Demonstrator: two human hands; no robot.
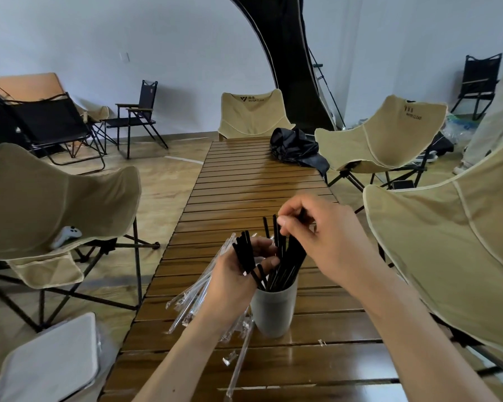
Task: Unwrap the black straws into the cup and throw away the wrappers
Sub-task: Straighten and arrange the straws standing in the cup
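A pale grey cup stands on the slatted wooden table and holds several black straws. My left hand grips a bundle of black straws in clear wrappers just left of the cup, their black ends fanning above my fingers. My right hand hovers above the cup and pinches the top of a black straw that points down into it. A few empty clear wrappers lie on the table in front of the cup.
Beige folding chairs crowd both sides of the table, one at the left with a white controller on it. A black bag lies at the far end. A white lidded bin stands at the lower left.
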